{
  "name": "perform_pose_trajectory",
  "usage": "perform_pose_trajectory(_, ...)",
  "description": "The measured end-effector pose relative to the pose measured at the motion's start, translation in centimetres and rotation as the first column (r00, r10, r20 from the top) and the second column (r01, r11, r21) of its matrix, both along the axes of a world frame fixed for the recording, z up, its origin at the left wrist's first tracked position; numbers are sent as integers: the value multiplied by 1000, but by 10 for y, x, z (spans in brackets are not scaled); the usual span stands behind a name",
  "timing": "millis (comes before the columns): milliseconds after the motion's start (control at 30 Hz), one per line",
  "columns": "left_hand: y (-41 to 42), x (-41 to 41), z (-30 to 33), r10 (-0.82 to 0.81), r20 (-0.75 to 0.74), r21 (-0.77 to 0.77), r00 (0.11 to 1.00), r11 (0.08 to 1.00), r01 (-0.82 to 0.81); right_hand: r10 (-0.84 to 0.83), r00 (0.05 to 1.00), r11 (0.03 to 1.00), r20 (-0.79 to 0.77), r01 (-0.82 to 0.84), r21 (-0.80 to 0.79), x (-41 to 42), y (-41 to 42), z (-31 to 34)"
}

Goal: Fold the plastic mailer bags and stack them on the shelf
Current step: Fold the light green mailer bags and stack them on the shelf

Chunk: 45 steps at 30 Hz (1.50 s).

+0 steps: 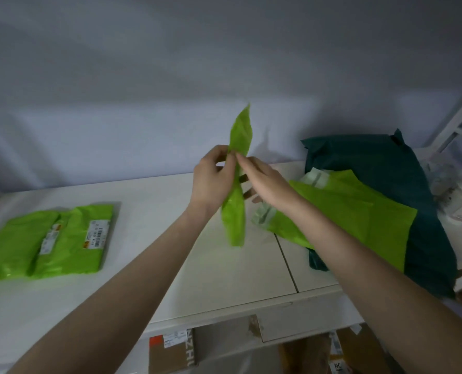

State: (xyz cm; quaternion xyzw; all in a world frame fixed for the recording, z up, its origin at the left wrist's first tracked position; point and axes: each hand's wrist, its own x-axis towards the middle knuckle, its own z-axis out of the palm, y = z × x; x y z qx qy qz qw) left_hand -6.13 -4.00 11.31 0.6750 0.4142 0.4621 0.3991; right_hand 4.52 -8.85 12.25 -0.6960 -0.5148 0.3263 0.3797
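Mailer bag (236, 190) upright, long axis vertical, btwn both hands (235, 179).

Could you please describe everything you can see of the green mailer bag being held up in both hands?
The green mailer bag is thin, bright lime plastic, gathered into a long narrow strip standing nearly upright above the white shelf, its pointed top against the wall and its lower end hanging free. The left hand and the right hand pinch it near the middle. No label shows on it, and motion blur softens its edges.
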Motion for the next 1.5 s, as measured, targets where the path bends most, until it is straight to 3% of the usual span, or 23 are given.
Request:
perform_pose_trajectory(133, -7, -13, 11, -7, 235, -232, 972, 971, 63, 62, 952, 988, -300, -16, 154, -24, 18, -1)
perform_pose_trajectory(167, -6, -19, 10, 4, 246, -232, 969, 971, 55, 60, 917, 986, -394, 8, 168, -28, 20, -3)
perform_pose_trajectory(267, 8, -42, -3, 113, 42, -21, 993, 993, -112, 7, 858, 980, -514, 95, 173, -36, 24, -7)
perform_pose_trajectory(333, 20, -61, -17, 275, -112, 50, 955, 961, -271, -22, 822, 979, -568, 132, 153, -39, 28, -11)
perform_pose_trajectory(433, 35, -90, -34, 349, -182, -189, 919, 905, -381, -10, 739, 988, -674, 110, 106, -42, 35, -16)
perform_pose_trajectory(500, 43, -105, -45, 253, -185, -339, 950, 891, -303, -11, 726, 995, -687, 78, 66, -47, 37, -25)
perform_pose_trajectory(533, 45, -110, -52, 228, -169, -343, 959, 898, -274, -20, 735, 996, -678, 72, 48, -50, 39, -29)
perform_pose_trajectory(667, 40, -127, -74, 296, -228, -201, 928, 918, -342, -95, 857, 994, -507, 105, -7, -58, 47, -61)
perform_pose_trajectory(767, 40, -137, -92, 320, -343, -134, 883, 914, -383, -120, 972, 993, -204, 118, -20, -61, 51, -90)
perform_pose_trajectory(833, 38, -141, -106, 304, -407, -125, 861, 915, -382, -133, 991, 991, 13, 133, -17, -63, 49, -105)
perform_pose_trajectory(1033, 35, -141, -144, 248, -599, -59, 762, 935, -351, -83, 904, 991, 420, 120, -62, -73, 47, -142)
perform_pose_trajectory(1200, 38, -137, -152, 254, -745, 64, 616, 947, -314, -70, 748, 987, 660, 147, -62, -77, 47, -146)
perform_pose_trajectory(1367, 46, -141, -148, 380, -658, 160, 650, 914, -372, -118, 649, 991, 751, 121, 51, -76, 50, -140)
perform_pose_trajectory(1433, 41, -139, -144, 373, -601, 230, 707, 928, -294, -107, 662, 991, 742, 14, 131, -78, 48, -143)
perform_pose_trajectory(1500, 29, -133, -141, 261, -620, 230, 740, 962, -147, -51, 674, 978, 737, -116, 173, -85, 42, -147)
